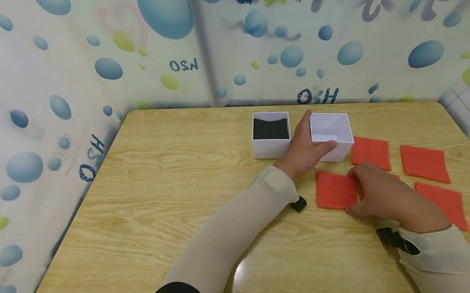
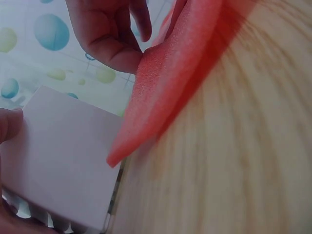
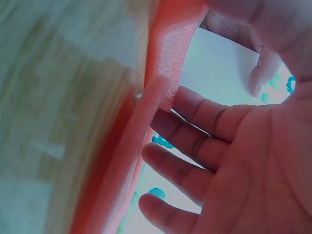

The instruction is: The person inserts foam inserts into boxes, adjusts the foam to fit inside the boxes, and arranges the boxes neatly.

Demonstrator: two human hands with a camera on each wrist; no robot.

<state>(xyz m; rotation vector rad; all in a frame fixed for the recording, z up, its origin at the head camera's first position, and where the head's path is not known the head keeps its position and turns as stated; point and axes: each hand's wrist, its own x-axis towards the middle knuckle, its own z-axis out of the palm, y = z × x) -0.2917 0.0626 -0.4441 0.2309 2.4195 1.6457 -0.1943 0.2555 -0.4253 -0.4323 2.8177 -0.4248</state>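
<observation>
My left hand [image 1: 303, 146] holds a white open-topped box [image 1: 341, 152] by its left side, the thumb lying across the front wall. Nothing shows inside this box. Just left of that hand stands a second white box [image 1: 270, 149] with a dark foam piece [image 1: 270, 129] in it. In front of the held box, my right hand [image 1: 387, 196] pinches the right edge of a red foam sheet [image 1: 334, 191]. The left wrist view shows this sheet [image 2: 156, 92] tilted up off the wood, with the right fingers [image 2: 117, 53] at its far edge.
More red foam sheets lie to the right: one beside the box [image 1: 372, 152], others farther right, a back sheet [image 1: 425, 163] and a front sheet [image 1: 444, 203]. Another sheet [image 1: 394, 176] is mostly hidden behind my right hand. The wooden table [image 1: 152, 171] meets a patterned wall [image 1: 259, 68] behind.
</observation>
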